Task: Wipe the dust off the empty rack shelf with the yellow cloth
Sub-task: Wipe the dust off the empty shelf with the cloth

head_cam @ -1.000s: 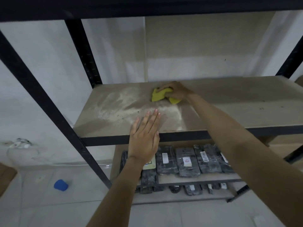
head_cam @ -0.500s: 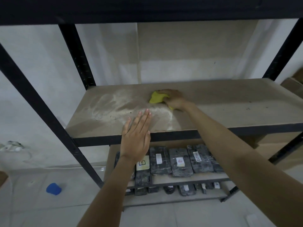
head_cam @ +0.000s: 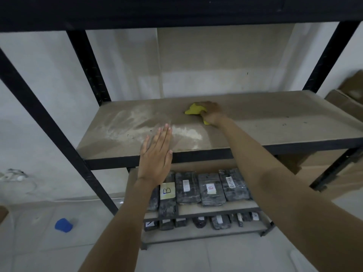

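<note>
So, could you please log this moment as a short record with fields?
right hand: grips the yellow cloth on the shelf
left hand: flat, fingers straight, at the shelf's front edge
dust: pale patch left of the cloth
shelf below: wrapped dark packs with labels
floor: blue object

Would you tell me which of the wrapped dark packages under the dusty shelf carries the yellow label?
The package marked "B", leftmost in that row beside the left hand; its neighbours bear white labels.
</note>
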